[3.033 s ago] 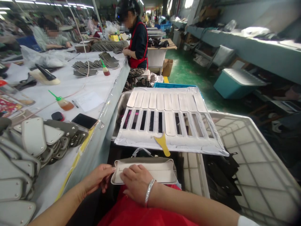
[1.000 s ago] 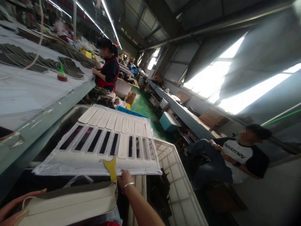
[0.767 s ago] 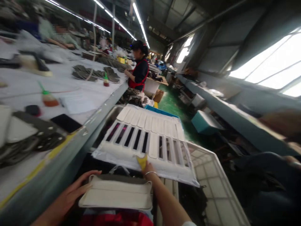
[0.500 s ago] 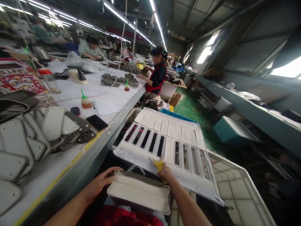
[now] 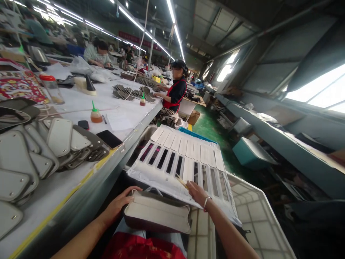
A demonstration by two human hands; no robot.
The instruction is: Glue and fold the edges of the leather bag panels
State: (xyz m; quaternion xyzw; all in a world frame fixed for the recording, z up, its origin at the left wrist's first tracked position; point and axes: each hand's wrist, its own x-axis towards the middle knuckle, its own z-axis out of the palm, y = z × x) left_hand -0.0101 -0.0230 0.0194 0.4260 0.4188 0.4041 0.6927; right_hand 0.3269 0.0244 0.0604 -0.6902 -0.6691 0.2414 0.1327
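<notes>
A box-shaped bag body (image 5: pixel 159 212), dark-sided with an off-white panel facing up, rests on my lap. My left hand (image 5: pixel 122 201) grips its left end, thumb near the top edge and fingers behind. My right hand (image 5: pixel 198 193) is closed on a thin yellow flat spreader (image 5: pixel 182 181), seen nearly edge-on, beyond the bag's right end. The spreader's tip is over the near part of a white-covered board (image 5: pixel 151 176); whether it touches cannot be made out. Off-white strips (image 5: pixel 184 147) lie in a row on the board, above dark slots and one slot-row strip.
On the left table (image 5: pixel 81 180) are stacked grey pieces with rivets (image 5: pixel 59 138), a phone (image 5: pixel 109 139) and a green-tipped glue bottle (image 5: pixel 96 114). A co-worker in a red apron (image 5: pixel 175 90) stands at its far edge. A pale crate (image 5: pixel 258 216) is at right.
My right hand has drawn back from the bag's right end, towards the right, and the spreader has turned from flat to edge-on. My left hand stays on the bag, which tilts slightly.
</notes>
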